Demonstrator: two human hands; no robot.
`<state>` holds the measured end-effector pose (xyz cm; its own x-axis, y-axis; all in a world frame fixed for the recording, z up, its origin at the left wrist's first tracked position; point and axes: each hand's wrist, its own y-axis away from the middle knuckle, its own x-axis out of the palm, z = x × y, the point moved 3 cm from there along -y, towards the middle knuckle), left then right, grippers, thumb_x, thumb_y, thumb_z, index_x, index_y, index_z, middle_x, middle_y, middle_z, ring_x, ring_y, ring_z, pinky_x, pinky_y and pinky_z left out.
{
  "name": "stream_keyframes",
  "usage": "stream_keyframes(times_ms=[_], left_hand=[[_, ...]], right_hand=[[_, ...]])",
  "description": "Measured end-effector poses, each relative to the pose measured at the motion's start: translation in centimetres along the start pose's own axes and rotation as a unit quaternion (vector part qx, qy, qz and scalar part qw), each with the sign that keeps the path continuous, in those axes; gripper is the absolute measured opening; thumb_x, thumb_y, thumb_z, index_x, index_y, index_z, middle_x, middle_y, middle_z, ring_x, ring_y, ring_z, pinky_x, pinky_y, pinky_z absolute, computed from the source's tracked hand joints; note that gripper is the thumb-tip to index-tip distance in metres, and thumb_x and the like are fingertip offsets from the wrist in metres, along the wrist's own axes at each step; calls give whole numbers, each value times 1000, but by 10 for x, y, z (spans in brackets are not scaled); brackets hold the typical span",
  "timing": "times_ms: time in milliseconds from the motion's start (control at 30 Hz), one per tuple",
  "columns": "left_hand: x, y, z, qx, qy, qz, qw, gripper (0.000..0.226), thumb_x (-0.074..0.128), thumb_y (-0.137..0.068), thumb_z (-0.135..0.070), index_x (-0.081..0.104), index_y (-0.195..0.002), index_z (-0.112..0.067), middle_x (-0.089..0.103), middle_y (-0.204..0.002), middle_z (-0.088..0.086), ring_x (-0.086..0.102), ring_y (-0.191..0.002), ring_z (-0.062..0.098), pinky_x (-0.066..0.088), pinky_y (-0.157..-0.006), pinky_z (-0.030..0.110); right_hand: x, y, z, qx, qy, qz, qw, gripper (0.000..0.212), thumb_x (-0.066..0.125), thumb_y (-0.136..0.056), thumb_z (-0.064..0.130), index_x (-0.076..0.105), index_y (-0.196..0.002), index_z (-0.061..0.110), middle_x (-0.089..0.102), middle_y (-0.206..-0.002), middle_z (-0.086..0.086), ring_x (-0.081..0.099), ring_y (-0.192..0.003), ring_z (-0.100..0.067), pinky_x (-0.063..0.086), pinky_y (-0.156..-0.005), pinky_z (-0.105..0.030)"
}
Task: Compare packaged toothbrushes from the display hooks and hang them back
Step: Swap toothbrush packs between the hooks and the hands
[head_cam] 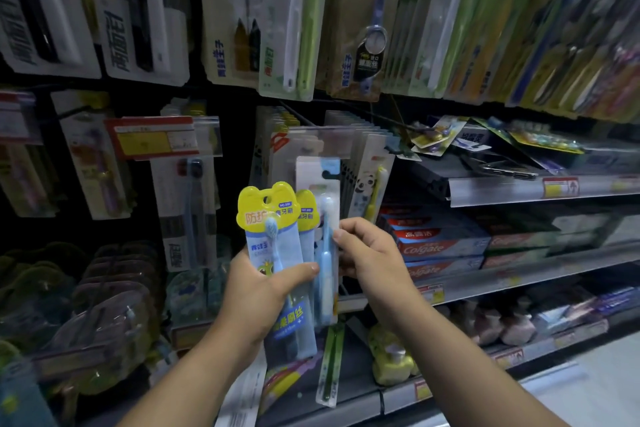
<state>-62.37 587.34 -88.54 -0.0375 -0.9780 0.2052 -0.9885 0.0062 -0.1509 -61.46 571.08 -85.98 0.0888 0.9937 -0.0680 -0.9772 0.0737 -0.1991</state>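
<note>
My left hand (pixel 258 291) grips a packaged toothbrush with a yellow bear-shaped top (pixel 268 218) and a blue brush inside; a second pack of the same kind (pixel 306 215) sits just behind it. My right hand (pixel 369 253) pinches a white-backed pack with a light blue toothbrush (pixel 325 253), held upright beside the yellow ones. Both are held in front of the display hooks, where a row of panda-printed toothbrush packs (pixel 367 180) hangs straight behind.
Toothbrush packs hang in rows above (pixel 287 21) and to the left (pixel 100 163), with a red-and-yellow price tag (pixel 156 140). Shelves on the right carry Colgate boxes (pixel 433 246) and loose packs (pixel 443 135). A green toothbrush pack (pixel 330 364) hangs below my hands.
</note>
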Motion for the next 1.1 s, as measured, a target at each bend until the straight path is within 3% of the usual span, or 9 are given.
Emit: stream_keyframes(times_ms=[67,200,400,567,867,967,1033,1100], left_hand=[[-2,-2,2,0,-6,-18,1000,33,82,-78,6,75,-106,-11,82,-94,5,79,-86,25,64,-73,34],[-7,-4,3,-9,-1,-43,999,27,82,-80,4,75,-100,-12,81,-85,3,78,-74,19,60,-59,26],[-9,-3,3,-17,-4,-47,999,25,83,-80,0,77,-100,-14,81,-90,8,79,-83,30,64,-79,49],[-10,-1,2,-22,-12,-35,999,27,83,-80,-1,78,-103,-15,81,-94,7,79,-88,30,62,-86,56],[-23,4,-5,-29,-12,-43,999,26,81,-81,1,76,-102,-14,81,-90,9,79,-83,30,65,-79,49],[-32,5,-10,-31,-8,-52,998,25,81,-81,2,76,-101,-12,81,-92,11,78,-85,32,64,-80,50],[-40,7,-16,-34,4,-53,998,24,79,-81,4,76,-101,-8,80,-94,14,78,-84,33,65,-77,47],[-50,7,-23,-34,18,-56,998,25,78,-81,6,76,-103,-6,80,-93,15,78,-79,32,66,-71,44]], right_hand=[[-4,-2,-2,-15,5,-59,998,18,55,-104,13,67,-90,13,73,-84,-9,66,-77,-21,55,-73,-45],[-20,-1,6,-67,29,-189,979,16,52,-106,18,63,-96,13,70,-85,-9,63,-71,-14,53,-65,-39],[-49,-9,11,-95,78,-303,945,14,50,-107,23,62,-102,18,62,-78,-1,52,-60,-6,46,-57,-25],[-59,-21,3,-62,105,-299,947,15,51,-107,24,65,-105,18,66,-84,-5,56,-71,-15,49,-67,-37],[-54,-44,9,-29,129,-288,948,15,53,-106,26,64,-107,15,63,-87,4,59,-80,-15,45,-64,-26],[-48,-43,8,-15,153,-327,932,18,57,-103,30,55,-114,15,55,-110,-1,55,-91,-22,41,-73,-31],[-36,-32,13,-56,201,-350,913,20,59,-101,30,51,-112,15,47,-115,-2,50,-95,-21,37,-81,-32],[-13,-19,20,-125,222,-307,917,15,61,-100,27,52,-99,15,55,-97,0,53,-84,-13,37,-75,-31]])
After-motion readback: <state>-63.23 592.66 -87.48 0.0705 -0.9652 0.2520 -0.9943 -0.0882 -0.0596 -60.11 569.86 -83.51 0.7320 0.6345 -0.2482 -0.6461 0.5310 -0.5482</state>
